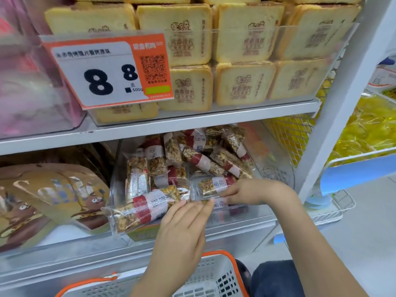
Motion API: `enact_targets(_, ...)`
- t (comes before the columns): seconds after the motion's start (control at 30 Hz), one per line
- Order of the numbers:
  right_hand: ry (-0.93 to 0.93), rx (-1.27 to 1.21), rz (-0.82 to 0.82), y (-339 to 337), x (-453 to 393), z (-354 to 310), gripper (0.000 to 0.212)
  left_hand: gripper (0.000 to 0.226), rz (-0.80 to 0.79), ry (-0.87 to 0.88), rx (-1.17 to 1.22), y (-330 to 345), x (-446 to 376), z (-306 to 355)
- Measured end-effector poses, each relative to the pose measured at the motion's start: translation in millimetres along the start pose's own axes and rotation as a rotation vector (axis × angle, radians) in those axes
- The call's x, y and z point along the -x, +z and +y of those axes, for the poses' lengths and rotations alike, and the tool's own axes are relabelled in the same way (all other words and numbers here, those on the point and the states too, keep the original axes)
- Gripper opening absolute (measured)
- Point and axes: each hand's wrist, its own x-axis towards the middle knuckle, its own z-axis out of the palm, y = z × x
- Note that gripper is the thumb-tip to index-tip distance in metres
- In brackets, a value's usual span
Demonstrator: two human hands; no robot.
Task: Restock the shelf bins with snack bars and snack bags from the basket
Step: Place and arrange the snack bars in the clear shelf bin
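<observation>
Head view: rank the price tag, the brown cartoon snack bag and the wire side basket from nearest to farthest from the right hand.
1. Wire side basket, just right of the right hand, outside the shelf post.
2. Brown cartoon snack bag, in the bin to the left, past the nut bars.
3. Price tag, up left on the shelf above.

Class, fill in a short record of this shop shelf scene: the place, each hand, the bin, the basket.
Place: white metal shelf
Left hand: left hand with straight fingers touching a clear-wrapped nut bar with red band
Right hand: right hand pinching a second clear-wrapped nut bar
Bin: clear plastic bin holding many nut bars
Basket: white mesh basket with orange rim, below
</observation>
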Motion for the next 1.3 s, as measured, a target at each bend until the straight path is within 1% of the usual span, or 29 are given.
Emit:
enact_targets(0.03, 0.005, -0.038, 0.097, 1, -1, 3, 0.035, 0.053, -0.004, 0.0, 0.0, 0, 0, 0)
enact_targets(0.1, 0.06, -0.077, 0.373, 3, -2, 11, 0.029, 0.055, -0.008, -0.002, -0.003, 1, 1, -1)
enact_targets(0.13, 0.098, -0.064, 0.469, 6, -3, 14, 0.032, 0.056, -0.006, -0.003, -0.01, 1, 2, -1)
enact_targets(0.17, 0.132, -0.034, 0.486, 7, -4, 15, 0.036, 0.056, -0.003, -0.003, -0.017, 2, 1, -1)
enact_targets(0.2, 0.161, -0.002, 0.428, 9, -4, 14, 0.041, 0.056, -0.001, -0.002, -0.02, 2, 1, -1)
enact_targets(0.27, 0.167, 0.023, 0.221, 9, -5, 13, 0.052, 0.056, 0.001, -0.006, -0.021, 3, 1, 0)
enact_targets(0.33, 0.132, -0.035, 0.092, 3, -2, 13, 0.06, 0.057, 0.005, -0.005, -0.022, 2, 2, 0)
enact_targets(0.4, 0.093, -0.108, 0.071, -2, 3, 15, 0.06, 0.059, 0.014, 0.002, -0.023, 2, 2, 0)
enact_targets(0.53, 0.053, -0.134, 0.139, 0, 5, 15, 0.05, 0.065, 0.029, 0.012, -0.011, 2, 1, 1)
enact_targets(0.57, 0.059, -0.124, 0.195, 2, 3, 14, 0.047, 0.066, 0.029, 0.014, -0.01, 2, 1, 1)
enact_targets(0.6, 0.064, -0.109, 0.296, 4, 0, 13, 0.042, 0.066, 0.029, 0.015, -0.009, 2, 1, 1)
enact_targets(0.7, 0.036, -0.029, 0.73, -1, -5, -4, 0.011, 0.069, 0.019, 0.027, -0.012, 3, 2, -1)
enact_targets(0.73, -0.004, 0.003, 0.831, -4, -8, -12, 0.014, 0.07, 0.015, 0.03, -0.017, 3, 2, -1)
enact_targets(0.77, -0.051, 0.029, 0.885, -7, -12, -18, 0.029, 0.071, 0.016, 0.032, -0.019, 3, 2, -1)
enact_targets(0.8, -0.067, 0.074, 0.884, -10, -20, -23, 0.052, 0.07, 0.019, 0.032, -0.019, 2, 2, -1)
enact_targets(0.83, -0.044, 0.136, 0.826, -14, -27, -28, 0.077, 0.069, 0.021, 0.031, -0.018, 2, 1, -1)
enact_targets(0.87, -0.012, 0.186, 0.742, -16, -36, -33, 0.097, 0.068, 0.021, 0.029, -0.016, 1, 1, 0)
enact_targets(0.9, 0.009, 0.215, 0.659, -18, -45, -38, 0.109, 0.067, 0.022, 0.024, -0.013, 0, 0, 1)
enact_targets(0.97, 0.019, 0.254, 0.58, -22, -63, -44, 0.119, 0.064, 0.035, 0.018, 0.013, -1, -1, 2)
enact_targets(1.07, 0.096, 0.326, 0.529, -33, -78, -50, 0.117, 0.06, 0.042, -0.001, 0.072, -6, -1, 3)
enact_targets(1.13, 0.144, 0.351, 0.489, -38, -77, -54, 0.109, 0.06, 0.007, -0.026, 0.109, -11, -1, 2)
enact_targets(1.23, 0.189, 0.374, 0.454, -39, -75, -53, 0.092, 0.057, -0.085, -0.047, 0.156, -22, -2, 2)
enact_targets(1.3, 0.169, 0.334, 0.498, -41, -62, -49, 0.072, 0.054, -0.099, -0.038, 0.187, -24, -3, -2)
